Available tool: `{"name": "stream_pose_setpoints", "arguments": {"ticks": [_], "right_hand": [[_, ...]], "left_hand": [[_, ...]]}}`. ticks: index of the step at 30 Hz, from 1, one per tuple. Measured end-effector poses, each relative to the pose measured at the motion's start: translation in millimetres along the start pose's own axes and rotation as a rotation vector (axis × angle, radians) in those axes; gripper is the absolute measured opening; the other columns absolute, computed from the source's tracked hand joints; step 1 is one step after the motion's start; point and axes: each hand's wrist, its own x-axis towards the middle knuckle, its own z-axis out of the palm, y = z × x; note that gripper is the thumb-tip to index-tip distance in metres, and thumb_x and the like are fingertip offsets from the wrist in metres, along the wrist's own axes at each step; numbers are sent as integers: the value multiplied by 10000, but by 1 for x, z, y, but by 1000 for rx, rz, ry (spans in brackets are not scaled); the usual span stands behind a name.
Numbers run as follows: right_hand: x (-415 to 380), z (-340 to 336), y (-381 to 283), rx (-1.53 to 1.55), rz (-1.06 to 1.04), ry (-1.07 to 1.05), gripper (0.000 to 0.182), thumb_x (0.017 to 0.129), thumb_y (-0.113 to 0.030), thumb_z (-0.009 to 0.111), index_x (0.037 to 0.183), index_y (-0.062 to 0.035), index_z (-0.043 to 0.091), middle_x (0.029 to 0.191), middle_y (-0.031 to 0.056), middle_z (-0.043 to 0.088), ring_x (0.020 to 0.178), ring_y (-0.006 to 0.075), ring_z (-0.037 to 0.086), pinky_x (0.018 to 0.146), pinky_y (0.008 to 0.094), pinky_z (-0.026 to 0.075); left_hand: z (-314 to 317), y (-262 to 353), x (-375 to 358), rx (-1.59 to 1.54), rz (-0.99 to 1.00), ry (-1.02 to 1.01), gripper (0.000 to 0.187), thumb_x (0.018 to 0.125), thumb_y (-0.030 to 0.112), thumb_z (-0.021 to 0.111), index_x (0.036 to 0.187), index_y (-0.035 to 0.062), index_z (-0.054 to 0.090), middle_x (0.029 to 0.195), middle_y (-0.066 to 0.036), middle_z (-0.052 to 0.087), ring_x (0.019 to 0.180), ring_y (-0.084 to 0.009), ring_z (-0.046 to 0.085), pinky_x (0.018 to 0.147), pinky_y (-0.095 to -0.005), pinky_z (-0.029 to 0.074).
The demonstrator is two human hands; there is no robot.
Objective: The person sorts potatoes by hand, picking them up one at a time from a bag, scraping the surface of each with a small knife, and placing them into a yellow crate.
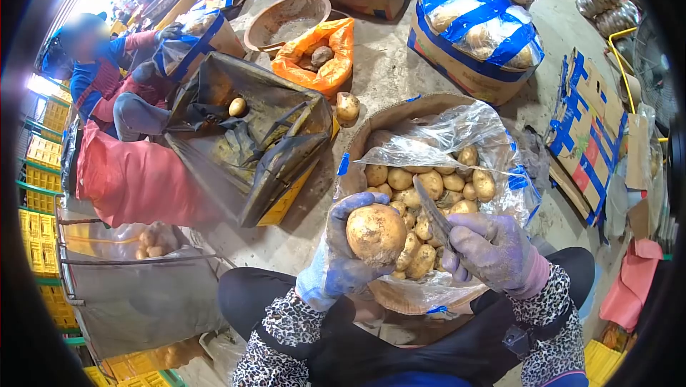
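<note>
A large potato with dirt on its skin rests in my left hand, whose gloved fingers wrap round its side. Gripped in my right hand, also gloved, is a knife with a dark, dirty blade tilted up and left. The blade and the potato are apart. Below both hands stands a cardboard box lined with clear plastic, holding many smaller potatoes. The knife's handle is mostly hidden by my right hand.
At left is a dark-lined bin holding one potato. Beyond are an orange bag, a brown basin and a blue-taped box. A loose potato lies nearby. Another person sits at far left.
</note>
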Motion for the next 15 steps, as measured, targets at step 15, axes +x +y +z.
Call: {"name": "stream_pose_setpoints", "arguments": {"ticks": [15], "right_hand": [[47,35,60,-330,-434,302,419,995,-213,566,1341,20,519,824,16,624,691,57,599,602,221,511]], "left_hand": [[18,-6,1,-67,-250,24,893,801,-8,740,1505,92,199,1366,-138,462,1215,-238,539,891,-376,573]]}}
